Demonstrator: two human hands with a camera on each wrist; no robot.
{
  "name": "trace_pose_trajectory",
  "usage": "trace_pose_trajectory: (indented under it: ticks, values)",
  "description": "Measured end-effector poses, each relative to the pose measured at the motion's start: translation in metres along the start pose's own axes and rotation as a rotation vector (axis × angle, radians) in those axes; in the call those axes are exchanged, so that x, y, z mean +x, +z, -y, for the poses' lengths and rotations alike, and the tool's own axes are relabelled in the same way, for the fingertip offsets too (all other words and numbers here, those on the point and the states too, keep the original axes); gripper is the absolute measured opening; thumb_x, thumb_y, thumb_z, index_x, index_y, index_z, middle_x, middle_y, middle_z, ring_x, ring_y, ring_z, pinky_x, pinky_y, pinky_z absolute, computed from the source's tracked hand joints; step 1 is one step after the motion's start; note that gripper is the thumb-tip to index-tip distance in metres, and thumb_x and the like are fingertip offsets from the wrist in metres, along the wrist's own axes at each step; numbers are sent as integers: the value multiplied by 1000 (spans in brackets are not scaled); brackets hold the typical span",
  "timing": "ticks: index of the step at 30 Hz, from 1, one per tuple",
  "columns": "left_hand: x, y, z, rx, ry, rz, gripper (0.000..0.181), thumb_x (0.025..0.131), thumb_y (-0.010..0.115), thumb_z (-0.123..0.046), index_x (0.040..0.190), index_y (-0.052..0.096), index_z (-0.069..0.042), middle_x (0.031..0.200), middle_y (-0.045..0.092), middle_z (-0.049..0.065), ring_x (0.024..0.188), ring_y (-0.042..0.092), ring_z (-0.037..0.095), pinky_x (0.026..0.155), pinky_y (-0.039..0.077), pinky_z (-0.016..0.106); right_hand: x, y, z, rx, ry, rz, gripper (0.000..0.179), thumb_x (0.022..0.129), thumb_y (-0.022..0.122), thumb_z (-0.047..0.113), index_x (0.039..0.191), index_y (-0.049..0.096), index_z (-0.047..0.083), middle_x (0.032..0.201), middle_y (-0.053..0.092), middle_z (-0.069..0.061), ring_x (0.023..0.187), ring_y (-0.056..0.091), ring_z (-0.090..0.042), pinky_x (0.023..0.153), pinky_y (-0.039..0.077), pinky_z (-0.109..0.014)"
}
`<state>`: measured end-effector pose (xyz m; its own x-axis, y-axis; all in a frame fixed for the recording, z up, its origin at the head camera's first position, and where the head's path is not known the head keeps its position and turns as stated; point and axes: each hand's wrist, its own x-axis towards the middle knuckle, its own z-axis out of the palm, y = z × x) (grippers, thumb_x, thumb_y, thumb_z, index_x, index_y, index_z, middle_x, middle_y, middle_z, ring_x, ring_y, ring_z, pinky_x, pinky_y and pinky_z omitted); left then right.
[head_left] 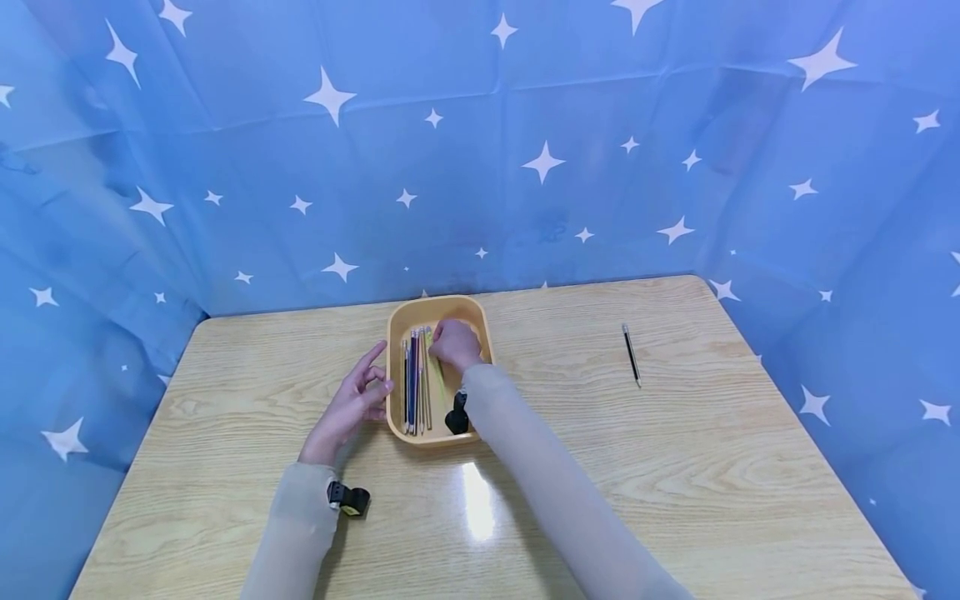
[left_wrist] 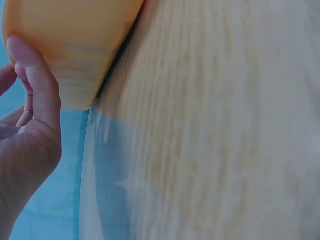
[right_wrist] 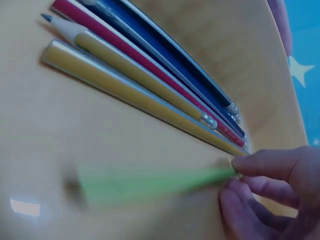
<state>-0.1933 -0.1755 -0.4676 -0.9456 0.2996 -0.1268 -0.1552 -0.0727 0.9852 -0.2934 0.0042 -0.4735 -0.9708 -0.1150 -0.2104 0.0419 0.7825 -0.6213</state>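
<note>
An orange-yellow plastic tray [head_left: 399,440] stands at the back middle of the table. Inside it, along the left side, several pencils [head_left: 415,383] lie side by side: dark blue, red and yellow ones show in the right wrist view. My right hand [head_left: 457,343] reaches into the tray and pinches one end of a light green pencil [right_wrist: 150,185] between thumb and fingers. That pencil is blurred and slants across the tray's floor to the right of the others. Against the tray's left wall rests my left hand [head_left: 358,400], thumb [left_wrist: 32,65] at the wall, fingers loosely extended.
A single black pencil [head_left: 632,356] lies on the wooden table [head_left: 750,467] to the right of the tray. Blue cloth [head_left: 465,167] with white stars hangs behind the table and along both sides.
</note>
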Motion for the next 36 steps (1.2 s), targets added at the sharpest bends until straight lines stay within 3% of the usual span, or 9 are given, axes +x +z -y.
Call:
trace_pose_trajectory:
  ticks: [4, 14, 18, 23, 30, 36]
  values:
    - [0, 1, 0, -6, 2, 3, 71, 87, 48, 6, 144, 11, -15, 97, 39, 11, 68, 52, 14, 57, 52, 39, -1, -3, 1, -46, 5, -57, 12, 73, 65, 13, 67, 55, 14, 67, 54, 2, 61, 51, -17, 49, 42, -32]
    - [1, 1, 0, -15, 4, 4, 70, 88, 48, 5, 144, 12, -15, 96, 39, 10, 66, 53, 14, 58, 52, 40, -2, -6, 4, -52, 44, -77, 24, 73, 68, 19, 58, 51, 14, 55, 47, 2, 52, 44, -15, 42, 36, -29]
    - [1, 0, 1, -19, 6, 7, 70, 88, 48, 5, 144, 12, -15, 96, 40, 11, 66, 54, 15, 59, 52, 43, -1, -5, 3, -27, 41, -98, 20, 72, 69, 22, 61, 54, 17, 59, 49, 5, 54, 45, -13, 45, 36, -29]
    - [0, 0, 2, -29, 10, 10, 70, 88, 47, 6, 144, 12, -14, 96, 40, 12, 66, 54, 17, 58, 52, 42, 2, -4, 1, 135, 19, -82, 8, 73, 70, 23, 73, 65, 16, 70, 58, 5, 57, 52, -13, 50, 41, -28]
    - [0, 0, 4, -34, 16, 5, 68, 88, 46, 6, 144, 13, -13, 95, 39, 12, 65, 52, 14, 56, 52, 38, 4, -3, 3, 518, 5, -15, 9, 75, 68, 8, 83, 66, 6, 75, 62, -4, 59, 60, -18, 51, 51, -26]
    - [-1, 0, 3, -45, 20, 8, 68, 88, 46, 5, 144, 12, -14, 94, 42, 13, 69, 54, 16, 60, 52, 45, 3, -5, 8, 680, 4, 22, 14, 76, 66, 3, 90, 64, 1, 80, 60, -8, 71, 63, -26, 59, 53, -31]
